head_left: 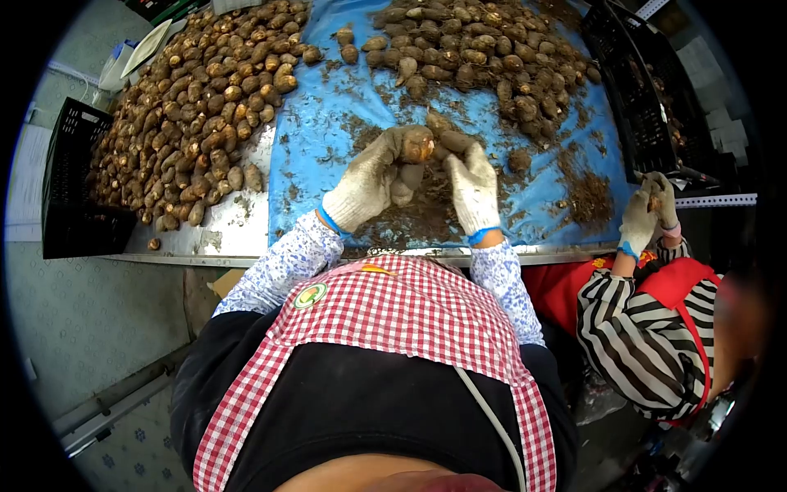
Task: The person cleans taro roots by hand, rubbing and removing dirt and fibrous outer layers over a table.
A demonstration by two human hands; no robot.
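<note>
My left hand [369, 178], in a soiled white knit glove, is closed around a small taro root [418, 144], its pale orange cut end facing right. Close by on the right is my right hand [474, 182], in a matching glove with dirt-darkened fingertips. Its fingers are bent together, and whatever they may hold is hidden. Another brown taro root [438, 123] shows just beyond the fingertips; I cannot tell whether they touch it. Beneath both hands, dirt and root hairs lie scattered on a blue plastic sheet [316, 176].
A large heap of taro roots [205, 115] covers the metal table's left side, beside a black crate [70, 197]. Dirtier, hairier taro roots [484, 49] are piled at the back. Black crates [631, 90] stand at right, where a co-worker's gloved hands [643, 213] hold something small.
</note>
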